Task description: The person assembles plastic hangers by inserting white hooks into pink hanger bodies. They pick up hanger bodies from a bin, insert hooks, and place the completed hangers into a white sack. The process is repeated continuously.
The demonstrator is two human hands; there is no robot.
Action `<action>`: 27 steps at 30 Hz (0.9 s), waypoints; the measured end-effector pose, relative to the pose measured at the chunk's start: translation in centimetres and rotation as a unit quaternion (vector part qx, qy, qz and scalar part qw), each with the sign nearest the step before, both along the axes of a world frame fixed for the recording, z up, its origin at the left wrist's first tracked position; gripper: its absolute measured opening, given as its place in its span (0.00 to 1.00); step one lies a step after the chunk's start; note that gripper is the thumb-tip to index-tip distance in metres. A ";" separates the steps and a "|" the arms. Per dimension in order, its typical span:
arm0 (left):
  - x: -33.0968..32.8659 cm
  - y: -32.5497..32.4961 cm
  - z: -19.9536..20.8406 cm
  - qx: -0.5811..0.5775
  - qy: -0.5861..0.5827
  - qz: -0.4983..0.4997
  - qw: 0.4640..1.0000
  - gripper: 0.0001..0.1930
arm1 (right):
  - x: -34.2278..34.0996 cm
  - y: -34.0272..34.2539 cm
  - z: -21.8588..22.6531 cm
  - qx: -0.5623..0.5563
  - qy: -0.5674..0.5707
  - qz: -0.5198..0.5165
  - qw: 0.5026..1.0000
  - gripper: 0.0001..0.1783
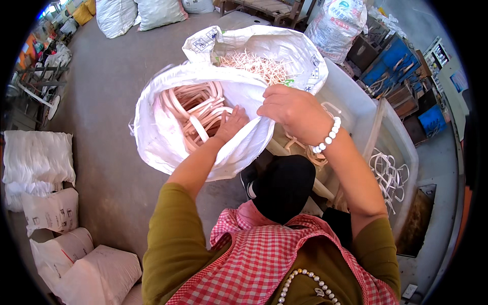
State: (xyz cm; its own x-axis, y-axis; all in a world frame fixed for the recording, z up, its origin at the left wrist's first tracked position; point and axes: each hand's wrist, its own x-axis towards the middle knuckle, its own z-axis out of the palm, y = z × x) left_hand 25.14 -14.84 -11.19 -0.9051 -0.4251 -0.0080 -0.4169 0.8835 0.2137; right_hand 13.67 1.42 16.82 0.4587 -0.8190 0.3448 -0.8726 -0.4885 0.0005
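Head view: a white sack is in the centre, with its mouth wide open.
Pink strips: these long, bent pieces lie in a pile inside the white sack, mostly in its left part.
Left hand: it reaches into the white sack and rests on the pile; its fingers touch the pieces, but I cannot tell whether they grasp any.
Right hand: its fingers are bent and pinch the sack's rim on the right side; a bracelet of white beads is around the wrist.
Second sack: it is just behind the first, also open, and contains thin pinkish pieces.
Pale tub: it is at the right, with white curled strips in it.
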 end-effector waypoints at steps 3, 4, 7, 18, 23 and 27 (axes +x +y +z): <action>3.7 0.7 2.4 -0.091 0.142 0.059 0.984 0.21 | 0.2 0.4 -0.1 0.003 0.009 -0.001 1.000 0.13; 5.4 0.5 4.7 -0.057 0.175 0.084 0.979 0.21 | 0.0 0.5 -0.1 -0.002 0.013 -0.002 1.000 0.13; 11.3 1.9 12.8 -0.105 0.189 0.270 0.938 0.22 | -0.5 0.8 -0.4 -0.016 -0.011 -0.014 1.000 0.14; 24.2 -2.5 9.0 0.080 0.228 0.457 0.856 0.25 | 0.2 -0.7 -1.4 -0.048 -0.021 0.007 0.999 0.11; 19.5 -1.4 15.5 0.122 -0.078 0.481 0.865 0.31 | 0.0 -0.9 -1.9 -0.071 -0.023 0.010 0.997 0.10; 18.7 -0.3 13.4 0.113 -0.139 0.433 0.883 0.26 | 0.1 -0.7 -1.6 -0.064 -0.019 0.011 0.998 0.09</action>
State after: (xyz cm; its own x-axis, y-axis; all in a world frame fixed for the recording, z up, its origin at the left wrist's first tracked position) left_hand 43.88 -15.13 2.24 -0.1901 -0.9162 -0.3529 -0.9798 0.1545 0.1266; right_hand 13.75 0.68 15.21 0.4609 -0.7572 0.4628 -0.8620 -0.5060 0.0307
